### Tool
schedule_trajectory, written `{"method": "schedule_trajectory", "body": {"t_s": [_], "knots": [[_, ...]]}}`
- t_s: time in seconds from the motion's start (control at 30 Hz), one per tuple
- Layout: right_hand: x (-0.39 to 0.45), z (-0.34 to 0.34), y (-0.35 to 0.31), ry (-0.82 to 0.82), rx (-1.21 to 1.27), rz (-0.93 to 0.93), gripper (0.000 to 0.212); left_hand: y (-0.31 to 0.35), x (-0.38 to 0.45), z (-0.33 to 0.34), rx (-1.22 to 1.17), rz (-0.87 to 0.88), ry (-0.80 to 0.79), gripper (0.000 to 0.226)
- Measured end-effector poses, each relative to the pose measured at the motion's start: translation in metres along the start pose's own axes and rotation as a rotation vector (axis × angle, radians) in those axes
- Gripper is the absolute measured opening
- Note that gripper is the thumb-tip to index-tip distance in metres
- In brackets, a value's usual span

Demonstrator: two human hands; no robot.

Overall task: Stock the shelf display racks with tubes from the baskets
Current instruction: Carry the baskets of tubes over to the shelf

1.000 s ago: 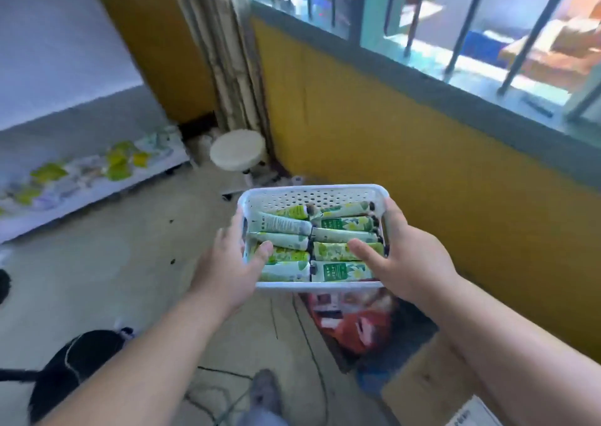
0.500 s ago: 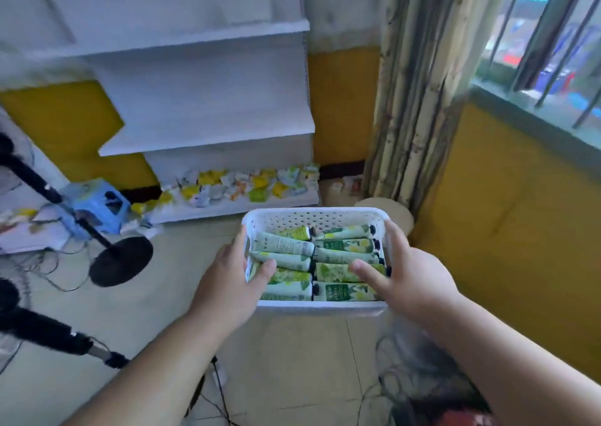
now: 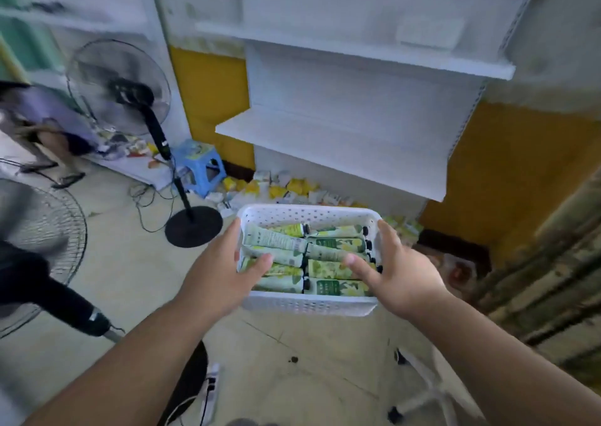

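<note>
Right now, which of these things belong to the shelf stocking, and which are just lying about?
Part of the job:
white basket
green tubes
white shelf
left hand
right hand

Just lying about:
standing fan
blue stool
packets on the floor

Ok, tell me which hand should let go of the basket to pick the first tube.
Probably the right hand. Both hands grip the white basket by its sides, but the right thumb already lies on a tube, and the shelf extends toward that side. The left hand can support the basket.
</note>
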State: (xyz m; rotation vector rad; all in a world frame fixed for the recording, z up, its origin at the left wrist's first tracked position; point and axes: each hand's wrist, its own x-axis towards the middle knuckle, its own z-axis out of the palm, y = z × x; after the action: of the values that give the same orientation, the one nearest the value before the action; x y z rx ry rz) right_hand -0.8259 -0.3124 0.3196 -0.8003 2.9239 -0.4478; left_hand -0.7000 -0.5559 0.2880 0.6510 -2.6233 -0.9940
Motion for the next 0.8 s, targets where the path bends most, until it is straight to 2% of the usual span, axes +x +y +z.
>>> {"method": "schedule_trajectory", "body": {"t_s": [0.1, 0.23, 0.37, 0.5, 0.63, 0.73, 0.8], "knots": [[0.089, 0.011, -0.027, -0.037, -0.022, -0.101, 0.110, -0.027, 0.057, -0.016, 0.003, -0.056, 0.075, 0.081], [0.205, 0.023, -0.081, -0.030, 0.027, -0.214, 0.108, -0.070, 0.148, -0.051, 0.008, -0.116, 0.155, 0.084], [0.317, 0.026, -0.136, -0.030, 0.064, -0.321, 0.103, -0.092, 0.227, -0.093, -0.004, -0.144, 0.221, 0.058], [0.413, 0.034, -0.189, -0.068, 0.136, -0.422, 0.099, -0.127, 0.300, -0.133, 0.068, -0.202, 0.293, 0.066], [0.514, 0.051, -0.252, -0.083, 0.117, -0.546, 0.100, -0.167, 0.369, -0.163, 0.108, -0.281, 0.410, 0.057], [0.592, 0.067, -0.309, -0.109, 0.174, -0.685, 0.092, -0.203, 0.417, -0.184, 0.130, -0.387, 0.526, 0.063], [0.639, 0.075, -0.353, -0.155, 0.143, -0.782, 0.098, -0.222, 0.441, -0.201, 0.170, -0.471, 0.589, 0.067]]}}
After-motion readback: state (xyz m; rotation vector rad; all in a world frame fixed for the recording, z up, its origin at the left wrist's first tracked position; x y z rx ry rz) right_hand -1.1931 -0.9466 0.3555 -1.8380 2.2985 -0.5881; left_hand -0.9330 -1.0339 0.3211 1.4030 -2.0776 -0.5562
